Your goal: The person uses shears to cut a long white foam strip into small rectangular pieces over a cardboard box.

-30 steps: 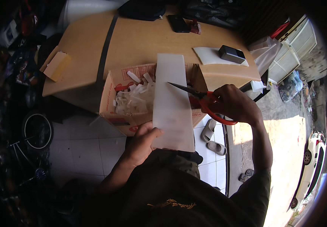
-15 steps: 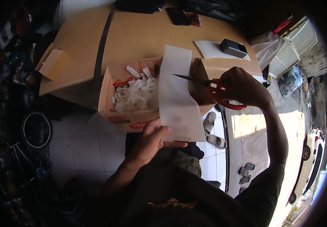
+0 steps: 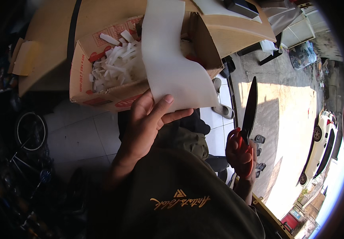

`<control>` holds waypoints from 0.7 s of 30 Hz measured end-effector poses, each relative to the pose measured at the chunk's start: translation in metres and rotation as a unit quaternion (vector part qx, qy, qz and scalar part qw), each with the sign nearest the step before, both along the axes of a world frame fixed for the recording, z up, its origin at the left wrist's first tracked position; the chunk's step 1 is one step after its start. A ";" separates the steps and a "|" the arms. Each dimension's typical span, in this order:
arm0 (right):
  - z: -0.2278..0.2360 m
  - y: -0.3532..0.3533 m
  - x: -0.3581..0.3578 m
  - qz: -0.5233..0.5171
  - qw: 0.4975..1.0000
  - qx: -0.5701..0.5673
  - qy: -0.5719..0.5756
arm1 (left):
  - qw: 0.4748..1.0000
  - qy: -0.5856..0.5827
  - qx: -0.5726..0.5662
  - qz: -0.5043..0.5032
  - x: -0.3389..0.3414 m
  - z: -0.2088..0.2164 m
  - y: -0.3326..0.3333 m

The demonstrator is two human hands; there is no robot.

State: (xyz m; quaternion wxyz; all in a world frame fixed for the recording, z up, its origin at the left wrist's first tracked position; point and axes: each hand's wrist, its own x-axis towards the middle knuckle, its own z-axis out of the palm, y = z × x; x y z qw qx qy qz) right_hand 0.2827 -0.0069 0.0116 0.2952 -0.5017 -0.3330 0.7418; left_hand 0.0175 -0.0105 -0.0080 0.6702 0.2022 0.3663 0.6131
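Moved the scissors (image 3: 250,109) well clear of the sheet (image 3: 168,67) since the earlier frame — from pointing across it to standing nearly upright off to the right, seen against the sunlit ground (image 3: 291,115). Shifted the cardboard box (image 3: 78,75) and the table (image 3: 227,36) toward the upper left of the view too, probably by a turn of the head.

Gripping the scissors by the red loops in the right hand (image 3: 236,154), fingers curled around; showing the dark blades as one narrow shape, apparently together. Cannot tell exactly how each finger sits in the loops. Pinching the near end of the sheet in the left hand (image 3: 142,123), thumb on top and fingers underneath, one stretched along the lower edge. Keeping the sheet over the box opening, running away from the body to the top of the view and flaring out to the right at the near end.

Done so far, by the look of it: a good heap of pale strips (image 3: 120,65), tumbled loosely inside the box. Left uncut, as far as shown: this sheet, in one long piece — without any visible slit. Can also make out a dark boxy device (image 3: 241,8) on the table and grey slippers (image 3: 225,111) beyond the box.
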 end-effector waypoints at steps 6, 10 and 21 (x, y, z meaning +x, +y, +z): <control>-0.024 -0.050 0.023 0.187 0.963 0.029 -0.195 | 0.998 0.053 0.009 0.016 0.010 -0.010 0.003; -0.019 -0.042 0.002 0.253 0.940 0.076 -0.218 | 0.994 0.095 0.004 0.049 0.012 -0.012 0.003; -0.029 -0.037 -0.015 0.282 0.929 0.143 -0.191 | 0.983 0.095 -0.022 0.157 0.019 -0.002 -0.003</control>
